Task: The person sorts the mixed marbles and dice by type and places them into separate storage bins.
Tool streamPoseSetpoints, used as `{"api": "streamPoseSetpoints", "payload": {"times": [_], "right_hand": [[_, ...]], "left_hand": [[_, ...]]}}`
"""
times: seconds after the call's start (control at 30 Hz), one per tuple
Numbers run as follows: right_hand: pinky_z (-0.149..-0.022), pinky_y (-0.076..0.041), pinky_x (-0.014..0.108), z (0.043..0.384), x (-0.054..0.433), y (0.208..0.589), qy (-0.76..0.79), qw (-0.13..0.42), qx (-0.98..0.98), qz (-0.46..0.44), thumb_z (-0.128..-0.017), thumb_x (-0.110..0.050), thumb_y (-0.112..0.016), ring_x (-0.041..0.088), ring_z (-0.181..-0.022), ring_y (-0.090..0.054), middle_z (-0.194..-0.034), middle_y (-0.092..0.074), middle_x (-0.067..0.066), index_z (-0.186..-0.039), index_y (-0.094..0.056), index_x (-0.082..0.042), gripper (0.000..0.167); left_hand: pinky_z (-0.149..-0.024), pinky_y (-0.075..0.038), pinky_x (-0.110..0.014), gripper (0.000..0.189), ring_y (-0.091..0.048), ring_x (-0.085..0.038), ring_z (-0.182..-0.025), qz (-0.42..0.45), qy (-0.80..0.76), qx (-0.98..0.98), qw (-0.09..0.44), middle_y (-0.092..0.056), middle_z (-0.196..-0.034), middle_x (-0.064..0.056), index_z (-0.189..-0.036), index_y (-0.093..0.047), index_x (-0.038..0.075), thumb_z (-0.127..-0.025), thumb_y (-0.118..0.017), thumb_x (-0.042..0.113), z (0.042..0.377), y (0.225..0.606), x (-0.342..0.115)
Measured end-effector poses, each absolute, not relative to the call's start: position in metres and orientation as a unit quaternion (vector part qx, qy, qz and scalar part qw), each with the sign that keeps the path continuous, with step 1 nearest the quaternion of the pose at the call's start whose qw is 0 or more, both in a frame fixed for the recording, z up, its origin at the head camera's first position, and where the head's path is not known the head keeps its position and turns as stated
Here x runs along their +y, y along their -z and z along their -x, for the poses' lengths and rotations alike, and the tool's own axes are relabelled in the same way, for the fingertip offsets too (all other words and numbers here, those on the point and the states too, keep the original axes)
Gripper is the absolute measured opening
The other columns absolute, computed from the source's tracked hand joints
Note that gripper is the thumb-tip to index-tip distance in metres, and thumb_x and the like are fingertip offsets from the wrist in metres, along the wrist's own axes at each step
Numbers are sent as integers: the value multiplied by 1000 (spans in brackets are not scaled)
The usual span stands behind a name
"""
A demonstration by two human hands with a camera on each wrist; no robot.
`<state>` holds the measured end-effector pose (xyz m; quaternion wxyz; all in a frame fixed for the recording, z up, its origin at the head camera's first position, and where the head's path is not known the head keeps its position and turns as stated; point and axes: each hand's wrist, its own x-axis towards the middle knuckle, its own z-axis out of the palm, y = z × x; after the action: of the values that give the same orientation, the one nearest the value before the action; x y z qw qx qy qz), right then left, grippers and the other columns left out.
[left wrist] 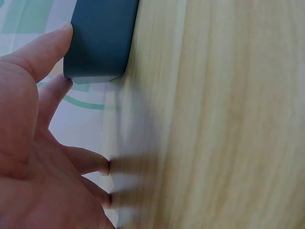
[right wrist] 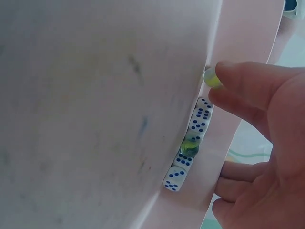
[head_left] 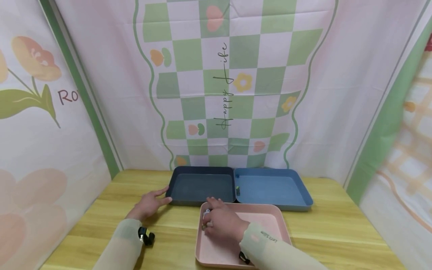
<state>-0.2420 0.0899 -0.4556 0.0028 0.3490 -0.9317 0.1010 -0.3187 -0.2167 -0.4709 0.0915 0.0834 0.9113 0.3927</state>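
Observation:
Inside the pink tray (head_left: 263, 219), at its left wall, my right hand (head_left: 224, 222) is reaching down. Its thumb and a finger pinch a clear marble with a yellow-green core (right wrist: 211, 78), close to the wall. Beside that marble, several white dice (right wrist: 175, 178) with blue dots line the wall in a row, and a green glass marble (right wrist: 189, 148) sits among them. My left hand (head_left: 147, 206) touches the near left corner of the dark tray (head_left: 202, 187) with thumb and forefinger, while its other fingertips meet the wooden table.
A blue tray (head_left: 273, 187) stands against the dark one's right side, with small dark and green pieces (head_left: 238, 191) along its left wall. All three trays share the wooden table (head_left: 175, 236). A patterned curtain (head_left: 141, 150) hangs directly behind.

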Motion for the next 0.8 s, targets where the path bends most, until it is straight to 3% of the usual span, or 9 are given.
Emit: {"api": "streamPoseSetpoints", "payload": {"times": [0.6, 0.8], "right_hand": [[-115, -24, 54, 239, 77, 460, -92, 36, -942, -322, -85, -25, -76, 36, -142, -33, -107, -72, -11, -89, -81, -31, 8], [-114, -24, 54, 237, 76, 457, -86, 26, -944, -319, -86, -26, -76, 36, -142, -32, -120, -69, -2, -87, -79, -32, 7]], "left_hand": [[-107, -14, -73, 68, -23, -51, -140, -78, -395, 910, 98, -36, -154, -20, -153, -42, 30, -94, -63, 55, 322, 474, -218], [-105, -8, -75, 67, -17, -54, -140, -77, -381, 917, 92, -36, -153, -23, -153, -43, 27, -95, -62, 53, 319, 469, -215]]}}
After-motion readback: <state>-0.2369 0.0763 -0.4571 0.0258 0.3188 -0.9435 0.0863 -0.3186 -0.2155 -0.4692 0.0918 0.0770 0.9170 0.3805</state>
